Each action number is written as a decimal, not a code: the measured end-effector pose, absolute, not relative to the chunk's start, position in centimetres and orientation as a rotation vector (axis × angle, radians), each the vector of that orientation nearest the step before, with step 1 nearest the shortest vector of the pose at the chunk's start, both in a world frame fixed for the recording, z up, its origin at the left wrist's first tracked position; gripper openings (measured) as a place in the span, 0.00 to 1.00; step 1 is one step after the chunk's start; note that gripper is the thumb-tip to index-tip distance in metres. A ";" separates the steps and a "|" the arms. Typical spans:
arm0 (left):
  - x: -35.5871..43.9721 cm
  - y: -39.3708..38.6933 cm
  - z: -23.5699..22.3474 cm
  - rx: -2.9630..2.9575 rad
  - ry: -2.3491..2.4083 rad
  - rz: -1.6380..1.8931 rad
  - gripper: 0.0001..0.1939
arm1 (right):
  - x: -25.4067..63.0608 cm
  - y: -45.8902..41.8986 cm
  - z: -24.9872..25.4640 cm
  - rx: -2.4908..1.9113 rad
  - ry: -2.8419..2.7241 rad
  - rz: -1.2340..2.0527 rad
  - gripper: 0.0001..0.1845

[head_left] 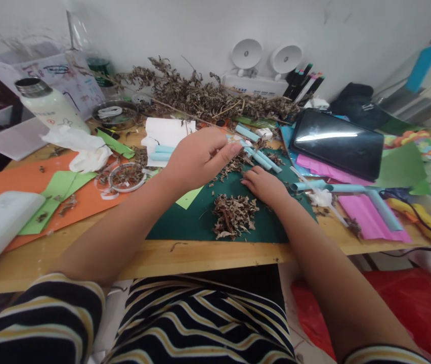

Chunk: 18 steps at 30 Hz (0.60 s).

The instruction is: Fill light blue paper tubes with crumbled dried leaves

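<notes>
head view: dried leaves (234,217) sit heaped near the front edge of a green sheet (185,227) on the tabletop (215,259). the left hand (202,156) hovers near blue tubes (261,160), thumb extended; the right hand (265,187) rests low beyond the heap, fingers bent. whether either grip holds anything, one cannot tell. the leaves look light, brittle, prone to crumble; a loose scoop from beneath should suit best.

Dried-leaf pile (235,216) on dark green sheet (192,223); right fingers (252,178) near.
</notes>
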<state>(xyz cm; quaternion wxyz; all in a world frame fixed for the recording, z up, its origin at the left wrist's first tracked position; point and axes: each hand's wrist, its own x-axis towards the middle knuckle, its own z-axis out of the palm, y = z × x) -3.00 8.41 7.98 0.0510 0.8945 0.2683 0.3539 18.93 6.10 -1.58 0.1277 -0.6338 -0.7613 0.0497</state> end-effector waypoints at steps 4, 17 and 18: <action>-3.0 8.1 8.1 2.622 0.803 1.138 0.25 | 19.9 6.4 -1.5 -1.866 -2.015 0.133 0.10; 6.1 6.4 5.4 0.857 0.803 0.739 0.21 | 16.5 6.9 4.0 -1.225 -1.049 0.641 0.16; 7.3 6.2 5.5 0.792 0.750 0.773 0.23 | 16.0 6.8 4.3 -1.204 -1.074 0.608 0.16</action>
